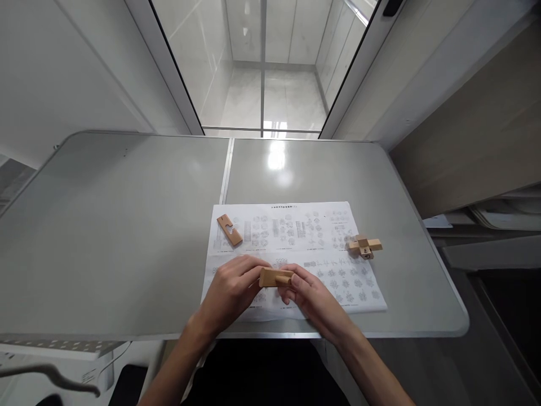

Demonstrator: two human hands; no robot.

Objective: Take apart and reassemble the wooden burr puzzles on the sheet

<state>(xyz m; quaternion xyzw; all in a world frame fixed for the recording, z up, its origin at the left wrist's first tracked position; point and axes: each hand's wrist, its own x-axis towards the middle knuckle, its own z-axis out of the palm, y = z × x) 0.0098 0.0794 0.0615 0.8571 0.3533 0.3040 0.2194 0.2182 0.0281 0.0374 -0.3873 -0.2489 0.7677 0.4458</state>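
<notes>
Both hands hold one wooden puzzle piece (269,277) above the front part of a printed sheet. It is a small flat block with a round peg sticking out of its face on the right. My left hand (234,285) grips the block's left end, its fingers curled behind. My right hand (313,293) has its thumb at the peg's end, and some fingers sit partly hidden behind the block. A flat wooden piece with a notched cutout (235,234) lies on the sheet's left side. An assembled wooden puzzle (365,247) with lettered ends stands at the sheet's right edge.
The white instruction sheet (296,248) is covered in small diagrams and lies on a grey folding table (139,242) with a seam down its middle. A glass door (262,62) rises behind the table. Shelving (502,211) stands at the right.
</notes>
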